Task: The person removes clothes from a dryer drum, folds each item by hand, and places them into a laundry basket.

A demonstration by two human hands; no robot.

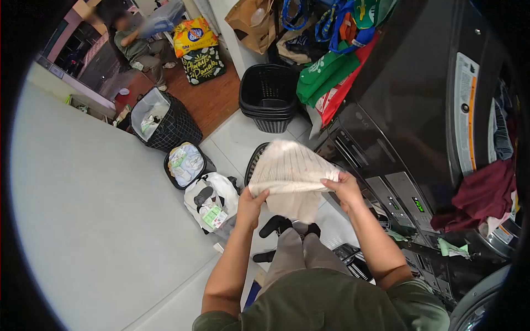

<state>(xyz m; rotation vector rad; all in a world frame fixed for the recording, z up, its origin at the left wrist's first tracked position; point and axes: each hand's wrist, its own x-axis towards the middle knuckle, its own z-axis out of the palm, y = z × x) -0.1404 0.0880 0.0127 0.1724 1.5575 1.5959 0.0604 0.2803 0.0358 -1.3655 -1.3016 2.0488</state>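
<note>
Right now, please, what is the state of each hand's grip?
Left hand: grip closed on the pale striped cloth.
Right hand: grip closed on the same cloth, opposite side.

Dark green short-sleeved shirt (326, 300), greyish trousers (302, 256), black footwear (275, 225)

The left arm (227, 270) and right arm (381, 240) reach out in front. The left hand (253, 207) and right hand (346, 189) are apart, and the right one is a bit farther out. Both hands pinch. The left thumb (262, 195) and right thumb (330, 184) point toward each other. Most other fingers are hidden.
</note>
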